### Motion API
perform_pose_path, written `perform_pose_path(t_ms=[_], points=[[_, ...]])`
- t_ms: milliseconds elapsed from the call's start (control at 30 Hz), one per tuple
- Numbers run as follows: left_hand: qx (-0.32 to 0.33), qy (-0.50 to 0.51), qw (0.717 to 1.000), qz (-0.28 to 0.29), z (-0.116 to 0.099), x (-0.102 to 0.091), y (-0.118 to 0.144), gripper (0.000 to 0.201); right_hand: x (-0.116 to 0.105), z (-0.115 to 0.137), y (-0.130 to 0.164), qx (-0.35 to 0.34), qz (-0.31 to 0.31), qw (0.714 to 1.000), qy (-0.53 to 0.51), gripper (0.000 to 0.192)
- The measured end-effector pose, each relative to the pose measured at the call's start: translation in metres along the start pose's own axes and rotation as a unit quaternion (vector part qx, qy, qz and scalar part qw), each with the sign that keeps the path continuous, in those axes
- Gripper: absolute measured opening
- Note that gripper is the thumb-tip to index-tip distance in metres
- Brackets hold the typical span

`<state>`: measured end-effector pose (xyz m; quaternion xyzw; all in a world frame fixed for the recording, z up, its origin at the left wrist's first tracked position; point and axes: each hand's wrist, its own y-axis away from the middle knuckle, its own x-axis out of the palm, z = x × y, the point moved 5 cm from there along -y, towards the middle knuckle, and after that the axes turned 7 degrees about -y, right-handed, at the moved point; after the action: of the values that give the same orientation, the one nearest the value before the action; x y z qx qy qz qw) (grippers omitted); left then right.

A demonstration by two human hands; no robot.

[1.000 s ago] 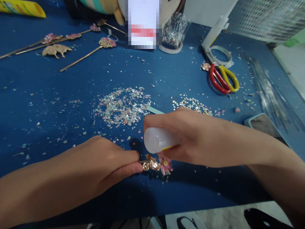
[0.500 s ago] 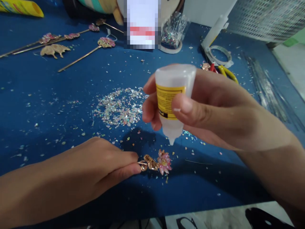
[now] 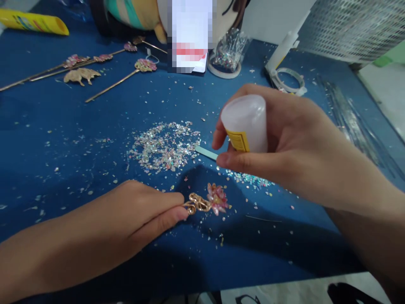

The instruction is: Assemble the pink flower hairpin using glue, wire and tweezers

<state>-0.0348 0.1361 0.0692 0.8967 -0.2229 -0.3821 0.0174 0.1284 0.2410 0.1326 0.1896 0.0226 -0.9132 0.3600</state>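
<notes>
Hands (image 3: 147, 209) (image 3: 286, 137) hold a flower ornament (image 3: 214, 201) and bottle (image 3: 248, 121) (apparently inverted).

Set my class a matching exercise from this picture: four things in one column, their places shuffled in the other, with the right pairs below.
Things
1. white bottle
2. gold ornament with a pink flower
3. yellow tube
4. pale green stick

Places
A. near the picture's top left corner
B. in the left hand
C. one end by the shiny flakes
D. in the right hand

Pairs: 1-D, 2-B, 3-A, 4-C
</notes>
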Motion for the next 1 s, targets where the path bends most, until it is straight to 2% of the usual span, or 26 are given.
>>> perform_pose_path(t_ms=[100, 200, 267, 433, 633, 733, 900, 1000], points=[[0.012, 0.006, 1.000, -0.024, -0.005, -0.004, 0.001, 0.043, -0.003, -0.005, -0.001, 0.047, 0.052, 0.996, -0.052, 0.021], [-0.004, 0.012, 0.999, -0.052, -0.009, -0.006, 0.005, 0.047, 0.001, -0.011, -0.001, 0.095, 0.122, 0.981, -0.116, 0.023], [-0.022, 0.010, 0.998, -0.062, -0.011, -0.008, 0.007, 0.049, 0.003, -0.013, 0.000, 0.107, 0.136, 0.973, -0.150, 0.022], [-0.054, 0.016, 0.993, -0.102, -0.014, -0.013, 0.009, 0.045, 0.005, -0.010, 0.001, 0.089, 0.116, 0.975, -0.169, 0.027], [-0.013, 0.014, 0.998, -0.053, -0.017, -0.004, 0.008, 0.052, 0.009, -0.008, 0.001, 0.092, 0.089, 0.972, -0.199, 0.031], [-0.029, 0.063, 0.996, -0.048, -0.017, -0.002, 0.006, 0.047, 0.011, -0.009, 0.002, 0.092, 0.086, 0.973, -0.195, 0.028], [-0.103, 0.210, 0.962, -0.144, -0.011, -0.016, 0.006, 0.018, 0.019, -0.011, 0.001, 0.103, 0.101, 0.973, -0.181, 0.027], [-0.108, 0.220, 0.950, -0.191, -0.008, -0.021, 0.007, 0.010, 0.023, -0.012, 0.000, 0.094, 0.099, 0.978, -0.159, 0.024]])
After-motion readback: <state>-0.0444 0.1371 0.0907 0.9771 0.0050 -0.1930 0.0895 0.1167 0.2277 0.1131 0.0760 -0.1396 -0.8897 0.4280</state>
